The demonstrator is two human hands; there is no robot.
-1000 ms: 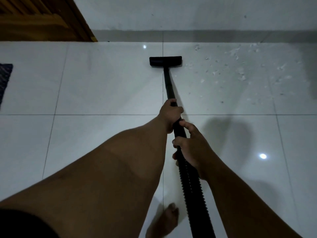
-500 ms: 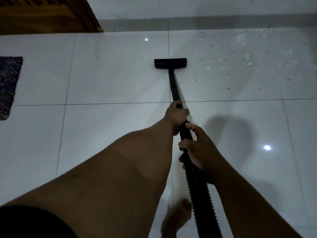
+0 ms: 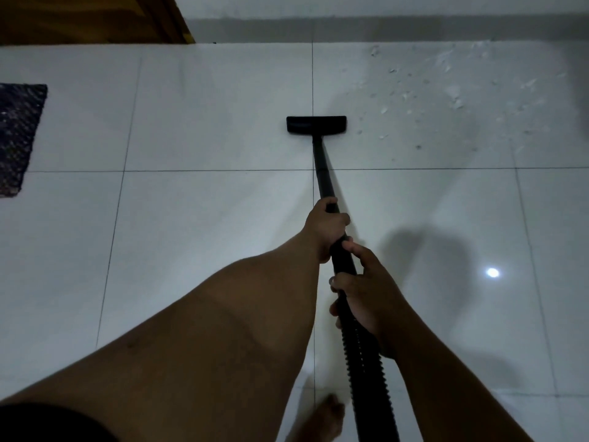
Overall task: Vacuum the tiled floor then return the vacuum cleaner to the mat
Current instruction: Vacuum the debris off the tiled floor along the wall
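Note:
A black vacuum wand (image 3: 322, 173) runs from my hands forward to its flat black floor nozzle (image 3: 316, 125), which rests on the white tiled floor (image 3: 207, 129). My left hand (image 3: 326, 223) grips the wand higher up. Just behind it, my right hand (image 3: 366, 291) is closed around the wand where the ribbed hose (image 3: 366, 378) begins. Small white debris (image 3: 424, 90) lies scattered on the tiles to the right of the nozzle. A dark woven mat (image 3: 17, 135) lies at the left edge. The vacuum's body is out of view.
A grey skirting and wall (image 3: 382, 25) run along the far side. A wooden door frame (image 3: 95, 17) stands at the top left. My bare foot (image 3: 322, 419) is on the tile near the hose. A light reflection (image 3: 492, 272) shines on the floor at right.
The nozzle has been drawn back toward me, away from the wall, leaving the debris further ahead and right. More of the mat shows at left. Both hands keep their grip.

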